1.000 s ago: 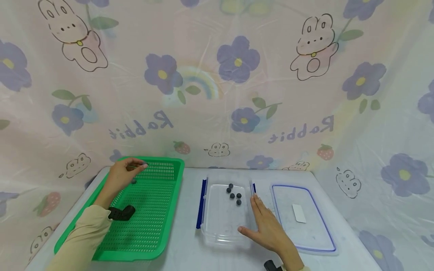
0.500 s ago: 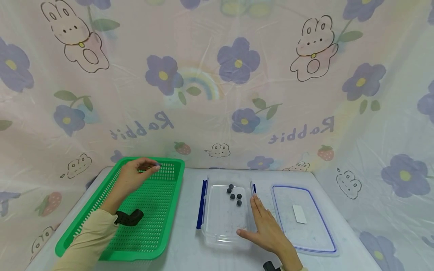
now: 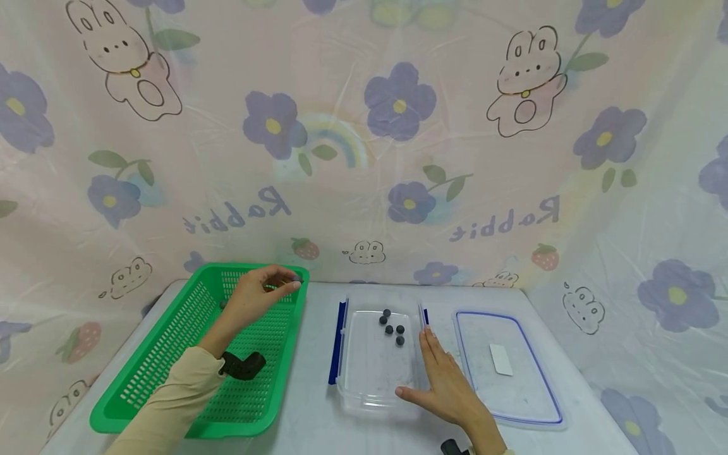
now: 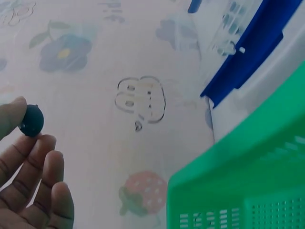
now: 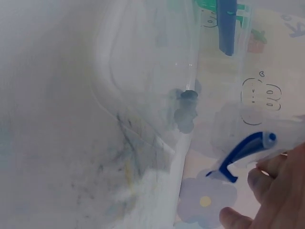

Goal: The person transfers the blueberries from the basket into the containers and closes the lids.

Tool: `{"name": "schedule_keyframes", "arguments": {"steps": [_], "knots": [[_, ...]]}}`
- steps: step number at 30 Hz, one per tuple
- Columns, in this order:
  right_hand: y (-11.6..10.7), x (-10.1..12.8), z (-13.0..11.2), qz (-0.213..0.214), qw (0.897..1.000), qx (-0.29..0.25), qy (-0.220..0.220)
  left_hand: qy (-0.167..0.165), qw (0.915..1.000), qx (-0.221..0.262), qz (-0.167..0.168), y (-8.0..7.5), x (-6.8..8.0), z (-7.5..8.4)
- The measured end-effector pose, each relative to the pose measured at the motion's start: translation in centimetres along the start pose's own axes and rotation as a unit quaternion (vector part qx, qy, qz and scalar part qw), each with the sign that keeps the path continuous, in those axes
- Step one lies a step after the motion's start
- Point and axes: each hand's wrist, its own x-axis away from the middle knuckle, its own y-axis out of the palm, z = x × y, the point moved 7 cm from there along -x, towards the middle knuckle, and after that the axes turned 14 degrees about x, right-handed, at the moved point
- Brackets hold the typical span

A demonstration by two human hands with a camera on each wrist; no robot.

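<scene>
My left hand [image 3: 258,296] pinches a dark berry [image 3: 296,278] betw thumb & fingertips, over green basket's [image 3: 170,373] far right corner; right hand [image 3: 449,382] flat, fingers straight, against clear container [image 3: 370,379] w/ five berries [image 3: 391,328] inside, on worktop

Head view: the small dark ball [image 3: 296,277] pinched by the left hand [image 3: 258,296] is too small to identify; its material cannot be determined. The right hand [image 3: 446,382] is cut off at the wrist by the lower edge. The black wrist device [image 3: 243,365] is partly covered by the sleeve.

Left wrist view: only the fingertips [image 4: 35,176] appear; the palm lies outside the frame. The green basket [image 4: 248,181] is cropped at the right and bottom edges.

Right wrist view: the clear container [image 5: 143,95] is blurred, and the dark balls [image 5: 187,109] inside it merge into one smudge. Their count cannot be determined here.
</scene>
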Motion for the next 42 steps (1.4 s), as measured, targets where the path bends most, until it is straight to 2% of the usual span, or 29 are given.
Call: {"name": "schedule_keyframes", "arguments": {"steps": [6, 13, 19, 27, 34, 42], "knots": [[0.1, -0.1, 0.1, -0.004, 1.0, -0.004, 0.007, 0.005, 0.9994, 0.024, -0.024, 2.1, -0.6, 0.4], [0.3, 0.0, 0.2, 0.003, 1.0, 0.0, 0.009, 0.013, 0.9988, 0.032, -0.033, 4.3, -1.3, 1.2], [0.2, 0.2, 0.3, 0.007, 1.0, -0.009, 0.009, 0.015, 0.998, 0.041, -0.046, 6.8, -1.9, 1.7], [0.5, 0.2, 0.4, -0.01, 1.0, -0.013, 0.019, 0.025, 0.9948, 0.062, -0.077, 10.3, -2.7, 2.0], [0.6, 0.1, 0.4, -0.023, 0.999, -0.021, 0.023, -0.004, 0.9886, 0.108, -0.104, 12.7, -3.6, 1.4], [0.4, 0.1, 0.2, -0.012, 1.0, -0.023, 0.017, -0.031, 0.9809, 0.144, -0.127, 14.9, -4.7, 0.8]]}}
